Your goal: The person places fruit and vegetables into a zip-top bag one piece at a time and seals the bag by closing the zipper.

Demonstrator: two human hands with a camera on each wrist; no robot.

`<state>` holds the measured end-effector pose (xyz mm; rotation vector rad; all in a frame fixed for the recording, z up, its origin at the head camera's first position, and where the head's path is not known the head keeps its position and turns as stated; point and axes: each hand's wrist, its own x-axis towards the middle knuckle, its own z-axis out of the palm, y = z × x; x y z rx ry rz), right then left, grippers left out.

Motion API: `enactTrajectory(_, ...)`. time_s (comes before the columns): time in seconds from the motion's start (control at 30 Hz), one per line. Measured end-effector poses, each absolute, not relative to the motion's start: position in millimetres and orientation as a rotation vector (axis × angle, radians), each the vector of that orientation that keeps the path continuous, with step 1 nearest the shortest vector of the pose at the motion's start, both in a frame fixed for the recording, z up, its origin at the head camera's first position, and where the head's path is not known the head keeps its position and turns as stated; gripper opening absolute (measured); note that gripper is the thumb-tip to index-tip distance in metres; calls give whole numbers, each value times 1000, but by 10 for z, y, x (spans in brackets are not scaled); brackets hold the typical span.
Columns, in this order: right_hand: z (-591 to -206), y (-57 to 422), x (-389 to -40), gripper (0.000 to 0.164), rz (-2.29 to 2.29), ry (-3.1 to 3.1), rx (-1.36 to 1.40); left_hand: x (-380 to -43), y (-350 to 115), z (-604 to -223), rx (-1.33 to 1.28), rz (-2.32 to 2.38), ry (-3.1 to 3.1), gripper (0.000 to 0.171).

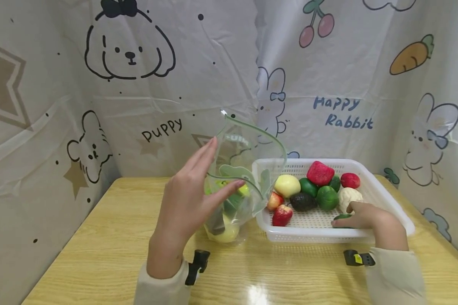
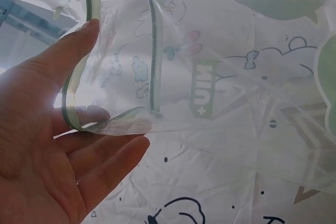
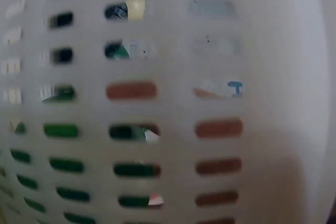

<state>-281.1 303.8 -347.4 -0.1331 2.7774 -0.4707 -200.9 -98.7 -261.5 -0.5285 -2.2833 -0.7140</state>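
Observation:
A clear zip bag (image 1: 233, 212) with green trim stands upright on the table, with yellow and green produce inside. My left hand (image 1: 191, 186) spreads its mouth, thumb at the near green rim and straight fingers along the left side. In the left wrist view, the thumb of my left hand (image 2: 47, 129) touches the rim, and one finger shows through the plastic. Inside the white basket (image 1: 309, 235), at its front right, my right hand (image 1: 366, 218) grips a dark green fruit or vegetable (image 1: 342, 217), mostly covered by the fingers. The right wrist view shows mainly the perforated basket wall (image 3: 283, 77).
The basket also holds strawberries (image 1: 282, 215), a dark avocado (image 1: 303, 202), a green fruit (image 1: 327, 198), a pale yellow fruit (image 1: 287, 186), a red piece (image 1: 320, 173) and a whitish lump (image 1: 350, 199). A printed curtain (image 1: 168, 97) encloses the wooden table (image 1: 110, 237).

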Motion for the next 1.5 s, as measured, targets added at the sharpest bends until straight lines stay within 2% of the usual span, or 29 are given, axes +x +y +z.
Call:
enactTrajectory(0.17,-3475,2906,-2825,63,-506,2771,-224,-2005,-983,-2607,-526,-712,-2285,88)
enactTrajectory(0.57,-3366,2804,-2735,56,-533,2850,-248,-1999,-977,-2601,-530,-721,-2290,89)
enactTrajectory(0.87,-3097,2634,-2591,63,-750,3203,-436,-1998,-985,-2601,-528,-713,-2296,88)
enactTrajectory(1.1,-2837,2273,-2360,70,-1172,3483,-522,-1994,-985,-2600,-531,-716,-2293,88)
enactTrajectory(1.27,-2750,1937,-2221,75,-1669,3505,-834,-1986,-958,-2612,-546,-717,-2302,89)
enactTrajectory(1.37,-2739,1760,-2154,71,-1949,3395,-1104,-1984,-931,-2622,-562,-711,-2306,90)
enactTrajectory(1.5,-2749,1611,-2095,77,-2058,3322,-1278,-1986,-894,-2632,-582,-695,-2308,90)
